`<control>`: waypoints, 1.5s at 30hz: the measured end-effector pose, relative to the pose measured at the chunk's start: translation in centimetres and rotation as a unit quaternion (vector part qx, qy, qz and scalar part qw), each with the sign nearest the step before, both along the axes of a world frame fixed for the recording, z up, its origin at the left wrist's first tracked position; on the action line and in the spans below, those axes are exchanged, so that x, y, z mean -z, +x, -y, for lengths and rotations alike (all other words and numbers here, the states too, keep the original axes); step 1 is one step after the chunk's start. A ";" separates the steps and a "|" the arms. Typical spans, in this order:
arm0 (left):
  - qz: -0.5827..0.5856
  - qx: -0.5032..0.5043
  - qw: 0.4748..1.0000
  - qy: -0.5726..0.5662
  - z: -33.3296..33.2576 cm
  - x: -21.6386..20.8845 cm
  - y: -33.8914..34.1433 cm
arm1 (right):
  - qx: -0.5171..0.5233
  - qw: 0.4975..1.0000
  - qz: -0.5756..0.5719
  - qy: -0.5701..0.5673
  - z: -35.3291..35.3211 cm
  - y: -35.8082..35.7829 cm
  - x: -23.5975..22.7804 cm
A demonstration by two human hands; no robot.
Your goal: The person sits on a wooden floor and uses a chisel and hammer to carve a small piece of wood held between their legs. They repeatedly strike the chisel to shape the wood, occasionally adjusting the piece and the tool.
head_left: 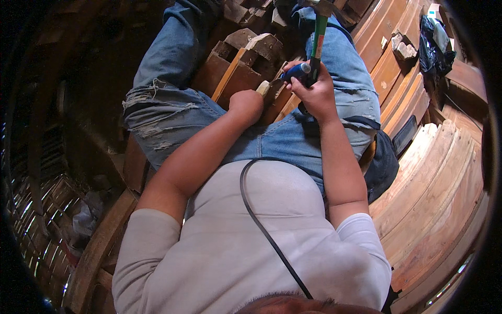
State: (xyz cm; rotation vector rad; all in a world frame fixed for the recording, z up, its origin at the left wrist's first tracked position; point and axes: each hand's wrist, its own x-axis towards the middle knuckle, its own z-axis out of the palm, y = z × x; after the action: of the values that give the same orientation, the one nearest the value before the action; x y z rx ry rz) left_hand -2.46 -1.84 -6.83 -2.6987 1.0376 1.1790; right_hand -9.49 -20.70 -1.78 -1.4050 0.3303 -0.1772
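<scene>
so the right hand [317, 98] is wrapped around the dark lower part of a hammer [318, 46], green further up its handle, with the metal head up near the top edge by the right knee. same hand's also got a short blue tube [296, 71] with a pale end, sitting at the thumb and fingers, just left of the handle. the left hand [246, 107] is curled in a loose fist over the lap, well apart from the right one. a pale bit of wood [263, 88] sits right at its knuckles, but honestly can't tell if the fingers are clamped on it. between the legs there's reddish-brown carved wood [213, 72] with a lighter strip [228, 75] across it. jeans [172, 123] are ripped at the left knee, a black cable [256, 213] runs down the white shirt [235, 235], and pale planks [434, 178] lie off to the right.
</scene>
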 end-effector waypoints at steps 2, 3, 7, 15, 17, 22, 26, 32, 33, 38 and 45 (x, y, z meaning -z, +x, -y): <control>0.003 0.005 1.000 0.010 0.0 0.2 0.0 | 0.004 1.000 -0.013 0.012 0.2 0.2 0.0; 0.007 0.004 1.000 0.008 -0.1 0.5 -0.1 | 0.010 1.000 -0.011 0.020 0.2 0.3 -0.2; 0.027 -0.026 0.999 -0.025 -0.3 1.1 -0.3 | 0.016 0.999 -0.015 0.032 0.7 0.3 -0.5; 0.060 -0.042 0.997 -0.016 0.1 1.1 -1.1 | 0.028 0.998 -0.004 0.060 2.0 0.6 -0.2; 0.064 -0.034 0.997 -0.023 0.1 0.7 -1.0 | 0.036 0.998 0.001 0.060 2.4 0.7 -0.2; 0.103 -0.062 0.990 -0.067 0.1 -0.9 -2.0 | 0.066 0.994 0.050 0.068 3.8 0.7 -0.2; 0.134 -0.076 0.983 -0.096 -0.5 -1.8 -1.4 | 0.101 0.982 0.131 0.096 5.2 0.4 -0.2; 0.186 -0.086 0.974 -0.101 2.5 -5.2 6.6 | 0.158 0.956 0.214 0.125 6.8 -0.8 -1.3; 0.212 -0.068 0.968 -0.114 3.1 -5.4 8.8 | 0.164 0.954 0.216 0.131 6.6 -1.1 -1.6; 0.246 -0.058 0.967 0.043 9.4 -7.6 16.6 | 0.190 0.947 0.221 0.136 7.3 -1.5 -2.6; 0.259 -0.082 0.962 0.026 11.2 -2.6 19.2 | 0.177 0.962 0.180 0.101 7.0 -0.6 -2.1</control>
State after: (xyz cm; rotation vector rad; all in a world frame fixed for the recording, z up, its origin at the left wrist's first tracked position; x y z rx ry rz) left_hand 16.76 -12.99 -4.21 -2.8494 0.7054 0.4431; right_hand -10.14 -27.68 0.34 -1.0768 0.2852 -0.6668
